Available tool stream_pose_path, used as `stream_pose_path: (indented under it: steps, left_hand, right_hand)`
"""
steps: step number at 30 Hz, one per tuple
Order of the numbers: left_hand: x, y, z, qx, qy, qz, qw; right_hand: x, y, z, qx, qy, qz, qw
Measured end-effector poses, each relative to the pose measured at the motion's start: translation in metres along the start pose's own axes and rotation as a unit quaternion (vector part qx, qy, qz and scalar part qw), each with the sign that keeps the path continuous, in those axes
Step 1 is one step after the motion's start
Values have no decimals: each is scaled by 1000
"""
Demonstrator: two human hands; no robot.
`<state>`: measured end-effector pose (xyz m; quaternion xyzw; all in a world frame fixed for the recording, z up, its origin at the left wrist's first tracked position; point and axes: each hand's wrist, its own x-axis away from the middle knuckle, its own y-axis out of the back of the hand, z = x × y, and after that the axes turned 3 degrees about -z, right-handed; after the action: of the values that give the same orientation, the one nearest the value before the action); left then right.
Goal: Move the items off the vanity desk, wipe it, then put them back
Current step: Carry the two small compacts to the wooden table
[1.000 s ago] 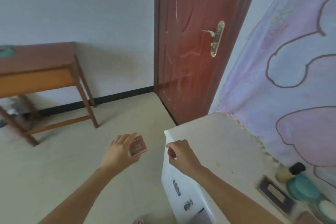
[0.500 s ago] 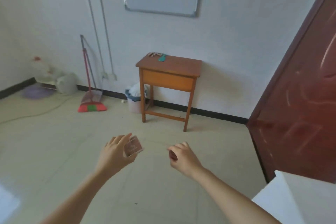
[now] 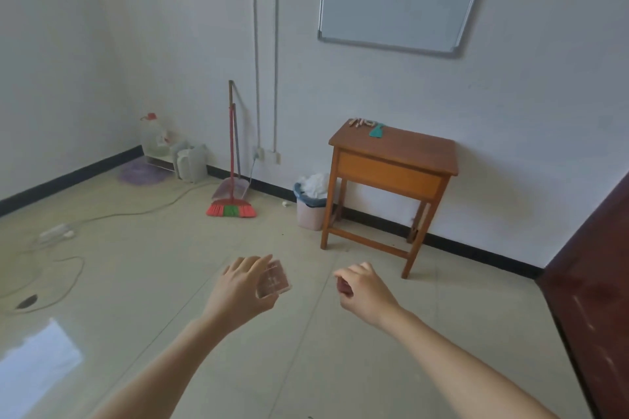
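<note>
Cosmetics carried toward wooden table [image 3: 391, 160]

View had swung off the vanity desk, now out of frame; clearing seemed underway. Left of the table, the left hand [image 3: 241, 286] pinched a clear-cased red compact [image 3: 274, 279], fingers half-curled. Right hand [image 3: 364, 286], nearer the table, clenched a small dark-red item [image 3: 343, 287].

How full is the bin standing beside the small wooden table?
Full: white crumpled waste is heaped above the rim of the bin, over its blue liner.
</note>
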<state>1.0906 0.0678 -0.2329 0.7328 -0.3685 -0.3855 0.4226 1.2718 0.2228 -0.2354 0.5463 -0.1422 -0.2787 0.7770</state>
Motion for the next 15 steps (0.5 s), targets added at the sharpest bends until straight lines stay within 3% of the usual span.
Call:
stream_pose_path:
  steps: [11,15]
  left_hand:
    - [-170,-17,-23,4,-49,-51,997]
    - [-227,-41,-33,17,-43,-44,998]
  right_hand:
    - [-125,61,-89,-9,-1,-77,997]
    - [-178,71,-121,-23,21,-61,998]
